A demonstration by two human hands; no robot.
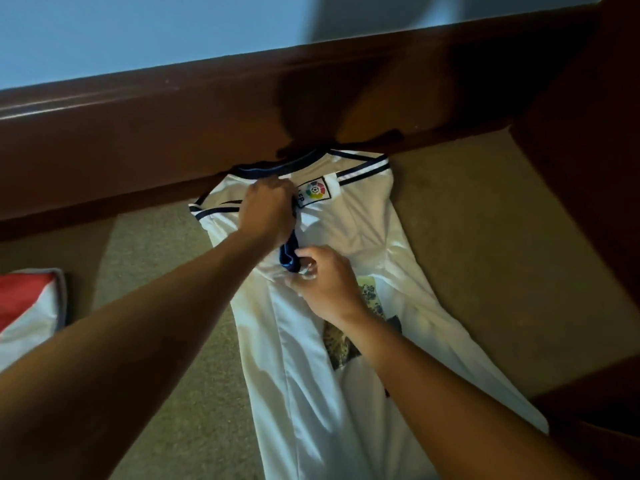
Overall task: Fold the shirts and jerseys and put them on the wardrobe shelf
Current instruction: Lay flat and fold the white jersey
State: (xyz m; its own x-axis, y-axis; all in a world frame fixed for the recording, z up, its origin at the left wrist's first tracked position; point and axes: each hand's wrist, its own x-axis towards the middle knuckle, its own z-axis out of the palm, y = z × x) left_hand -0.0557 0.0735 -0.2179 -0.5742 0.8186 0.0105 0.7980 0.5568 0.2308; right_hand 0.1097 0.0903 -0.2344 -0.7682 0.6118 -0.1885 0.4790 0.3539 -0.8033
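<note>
White jersey (360, 244), both hands gripping its folded-in sleeve, left hand (266, 211) near the collar, right hand (325, 271) below it: slick cloth likely to slide, spoiling the fold.

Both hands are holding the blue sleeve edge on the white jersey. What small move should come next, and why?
Probably lay the blue cuff flat on the white jersey and smooth it. The left hand and right hand both grip the sleeve, bunched mid-chest, with the sides already folded in.
</note>
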